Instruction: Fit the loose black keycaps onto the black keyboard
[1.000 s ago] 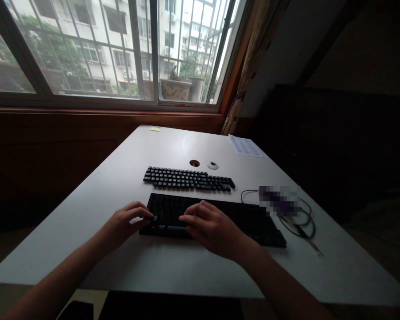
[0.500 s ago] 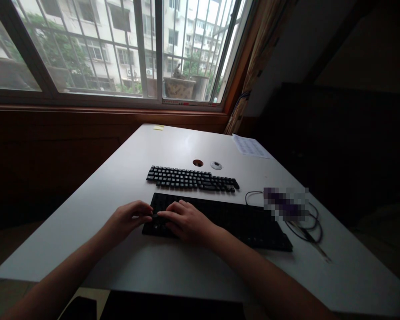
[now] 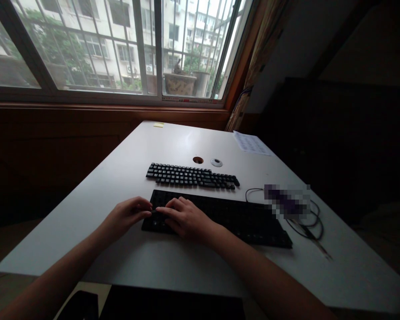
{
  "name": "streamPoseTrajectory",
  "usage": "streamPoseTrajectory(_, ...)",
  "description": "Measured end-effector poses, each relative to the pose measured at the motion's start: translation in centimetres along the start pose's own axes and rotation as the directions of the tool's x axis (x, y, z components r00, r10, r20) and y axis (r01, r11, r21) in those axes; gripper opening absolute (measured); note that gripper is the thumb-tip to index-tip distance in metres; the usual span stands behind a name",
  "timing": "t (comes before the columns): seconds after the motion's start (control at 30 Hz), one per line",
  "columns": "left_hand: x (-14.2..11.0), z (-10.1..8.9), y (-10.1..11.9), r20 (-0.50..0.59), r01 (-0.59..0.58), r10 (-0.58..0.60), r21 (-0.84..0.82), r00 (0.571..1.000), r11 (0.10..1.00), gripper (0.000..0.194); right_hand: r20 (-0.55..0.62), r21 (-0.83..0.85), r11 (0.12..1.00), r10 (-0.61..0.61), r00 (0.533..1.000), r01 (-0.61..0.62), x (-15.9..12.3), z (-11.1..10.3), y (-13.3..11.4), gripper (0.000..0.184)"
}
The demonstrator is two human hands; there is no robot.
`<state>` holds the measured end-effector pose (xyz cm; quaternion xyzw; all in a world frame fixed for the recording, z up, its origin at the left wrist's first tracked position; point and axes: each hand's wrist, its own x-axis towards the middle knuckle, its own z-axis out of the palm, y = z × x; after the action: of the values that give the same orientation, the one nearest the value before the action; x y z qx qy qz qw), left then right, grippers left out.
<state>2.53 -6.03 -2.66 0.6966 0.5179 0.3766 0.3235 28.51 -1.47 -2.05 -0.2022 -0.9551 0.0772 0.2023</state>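
A black keyboard (image 3: 250,222) lies tilted slightly on the white desk, its surface too dark to show much detail. Over its left end, my left hand (image 3: 128,213) is closed in a pinch, thumb and fingers nearly together at the keyboard's edge. Close beside it, my right hand (image 3: 186,215) rests on the left part of the keyboard, fingers bent and tips toward the left hand. Something small and dark shows between the two sets of fingertips, too small to name. Behind the keyboard, many black keycaps (image 3: 183,175) stand in neat rows on the desk.
At the right lies a blurred purple object (image 3: 285,201) with a looped black cable (image 3: 320,222). Farther back are a round desk hole (image 3: 198,160), a grey ring cover (image 3: 216,162), printed paper (image 3: 251,143) and a yellow sticky note (image 3: 158,125). A barred window stands beyond the desk (image 3: 120,262).
The whole view has shifted slightly, with desk items a little higher in the picture. Both hands stay at the keyboard's left end, with only small finger movements.
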Motion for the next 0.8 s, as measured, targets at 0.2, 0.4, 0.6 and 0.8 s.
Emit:
streamPoseTrajectory(0.2,0.00,-0.04,0.28,-0.007,-0.051,0.052,0.033,0.999,0.998,0.022,-0.002,-0.004,1.000,-0.009,1.000,0.009,0.00,0.07,0.12,0.042)
streamPoseTrajectory(0.4,-0.06,-0.10,0.05,0.007,-0.104,0.104,0.070,0.995,0.992,0.019,0.008,-0.010,1.000,-0.013,1.000,0.013,0.03,0.06,0.11,0.039)
streamPoseTrajectory(0.6,-0.06,-0.26,0.11,0.017,-0.153,0.152,0.129,0.988,0.980,0.019,0.008,-0.010,1.000,-0.018,1.000,0.018,-0.09,0.04,0.11,0.040)
streamPoseTrajectory(0.8,-0.12,-0.20,0.16,0.006,-0.122,0.122,0.112,0.993,0.986,0.022,0.013,-0.012,1.000,-0.009,1.000,0.010,-0.11,0.06,0.13,0.042)
